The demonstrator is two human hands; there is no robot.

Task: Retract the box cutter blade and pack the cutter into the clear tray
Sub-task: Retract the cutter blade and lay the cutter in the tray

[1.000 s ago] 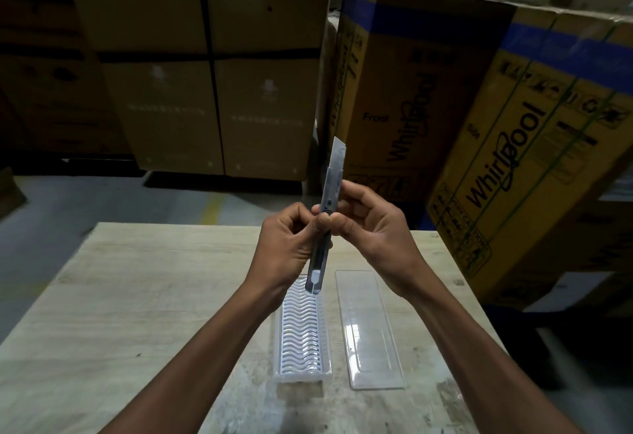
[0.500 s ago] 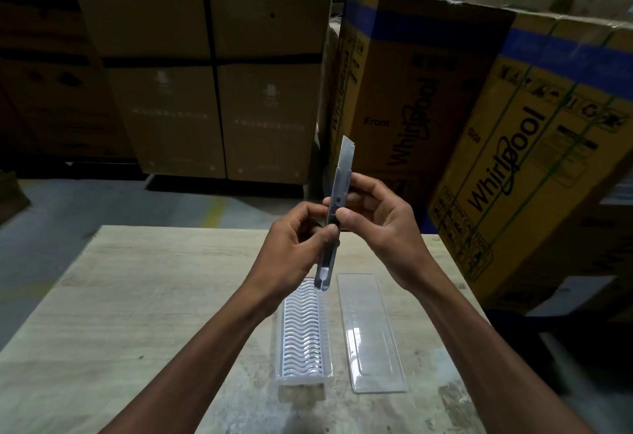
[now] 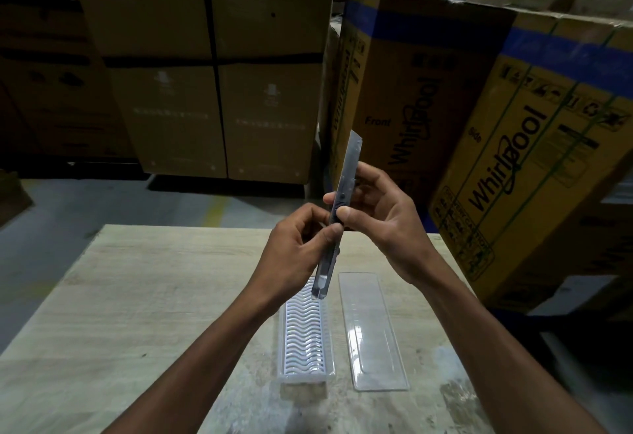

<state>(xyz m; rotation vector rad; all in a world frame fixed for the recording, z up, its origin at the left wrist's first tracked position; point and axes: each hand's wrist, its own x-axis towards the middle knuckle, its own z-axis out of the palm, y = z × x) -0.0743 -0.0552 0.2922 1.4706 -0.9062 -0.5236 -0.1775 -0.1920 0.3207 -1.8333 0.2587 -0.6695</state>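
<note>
A slim grey box cutter (image 3: 337,214) stands nearly upright above the table, its blade end tilted up and to the right. My left hand (image 3: 296,248) pinches the handle's lower half. My right hand (image 3: 380,214) holds the middle, thumb on the slider. The blade still sticks out at the top. Below the hands lies a clear tray (image 3: 306,337) with a white wavy ribbed insert. To its right lies a flat clear lid (image 3: 371,331).
The tray and lid rest on a pale wooden table (image 3: 137,296). Large yellow Whirlpool cartons (image 3: 513,125) stand close at the right. Brown cartons (image 3: 212,73) are stacked behind, across a grey floor strip.
The cutter has tilted more to the right and risen slightly. My right hand has opened a little, with its thumb now on the slider. The blade looks a little shorter.
</note>
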